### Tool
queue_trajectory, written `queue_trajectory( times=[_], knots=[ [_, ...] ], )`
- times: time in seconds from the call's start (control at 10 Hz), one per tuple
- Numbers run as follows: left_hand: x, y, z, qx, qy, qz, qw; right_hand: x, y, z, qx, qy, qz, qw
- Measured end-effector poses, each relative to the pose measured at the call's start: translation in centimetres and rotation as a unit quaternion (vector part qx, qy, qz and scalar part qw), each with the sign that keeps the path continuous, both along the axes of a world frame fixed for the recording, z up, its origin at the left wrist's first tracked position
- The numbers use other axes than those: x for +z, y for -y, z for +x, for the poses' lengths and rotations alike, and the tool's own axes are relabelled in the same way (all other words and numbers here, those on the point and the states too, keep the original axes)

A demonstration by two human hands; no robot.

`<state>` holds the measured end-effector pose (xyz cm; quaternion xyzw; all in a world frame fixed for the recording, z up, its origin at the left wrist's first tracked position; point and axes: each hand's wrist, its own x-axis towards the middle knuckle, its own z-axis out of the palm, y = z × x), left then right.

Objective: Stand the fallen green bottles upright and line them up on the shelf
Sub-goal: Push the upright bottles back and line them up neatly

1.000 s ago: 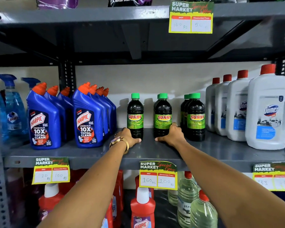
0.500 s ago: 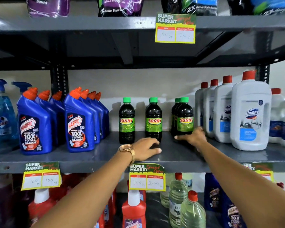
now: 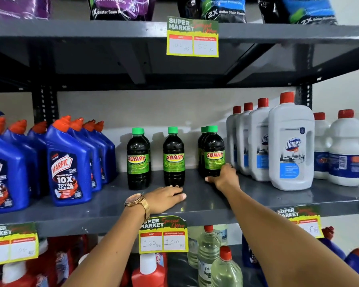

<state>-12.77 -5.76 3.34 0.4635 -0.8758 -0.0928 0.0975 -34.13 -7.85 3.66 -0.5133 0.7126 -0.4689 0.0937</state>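
Observation:
Several dark Sunny bottles with green caps stand upright on the grey shelf (image 3: 263, 196) in three spots: a left pair (image 3: 138, 160), a single middle bottle (image 3: 173, 157) and a right group (image 3: 214, 155), front to back. My left hand (image 3: 166, 198) lies flat on the shelf, fingers apart, its fingertips at the middle bottle's base. My right hand (image 3: 224, 177) cups the base of the front right bottle, thumb in front and fingers behind on its right side.
Blue Harpic bottles (image 3: 67, 164) crowd the shelf to the left and white Domex jugs (image 3: 290, 146) to the right. A price tag (image 3: 163, 235) hangs from the shelf edge. Red and clear bottles stand on the shelf below; pouches lie on the shelf above.
My left hand has shifted from the left bottle's base to the middle bottle's base. My right hand has moved from the middle bottle to the front right bottle. The view has drifted right.

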Motion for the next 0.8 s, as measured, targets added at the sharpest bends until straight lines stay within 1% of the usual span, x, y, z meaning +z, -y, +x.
queue_trajectory(
  times=[0.2,0.5,0.6,0.7,0.8],
  knots=[
    [-0.1,0.1,0.0,0.003,0.006,-0.006,1.000,-0.1,0.3,-0.3,-0.006,-0.023,0.001,1.000],
    [-0.2,0.3,-0.1,0.010,-0.003,-0.005,1.000,-0.5,1.1,-0.5,-0.012,-0.026,0.005,1.000],
    [0.2,-0.5,-0.2,0.010,-0.008,-0.020,1.000,-0.2,0.5,-0.2,-0.008,-0.018,0.011,1.000],
    [0.4,-1.1,0.0,0.028,-0.043,-0.056,0.997,0.2,-0.4,0.1,-0.007,-0.035,-0.004,0.999],
    [0.4,-1.9,0.9,0.050,-0.101,-0.136,0.984,2.0,-4.2,0.4,0.013,0.007,-0.150,0.989]
  ],
)
